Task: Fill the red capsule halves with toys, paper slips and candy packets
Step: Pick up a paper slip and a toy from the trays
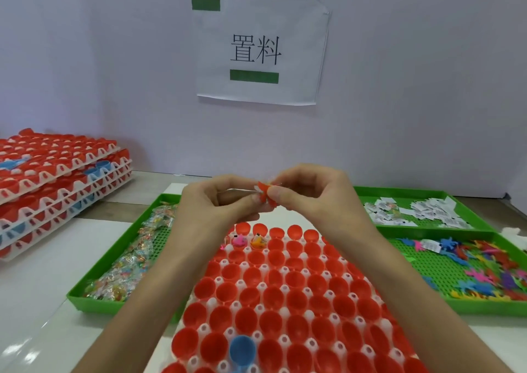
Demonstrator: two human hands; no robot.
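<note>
Red capsule halves (298,298) sit open side up in rows on a white holder (204,328) beneath both forearms; only a few at the far left (239,240) show contents, so most of the filling remains; the left hand (216,201) and right hand (308,193) both pinch a small red toy (266,195) between their fingertips above the far rows, with something white and something clear beside it that I cannot identify; the risks, as I judge them: a light slip could slide from the pinch and land between cups; the bundle could drop into a cup already filled; a forearm could nudge the near halves; the lone blue half (242,350) could be filled by mistake.
</note>
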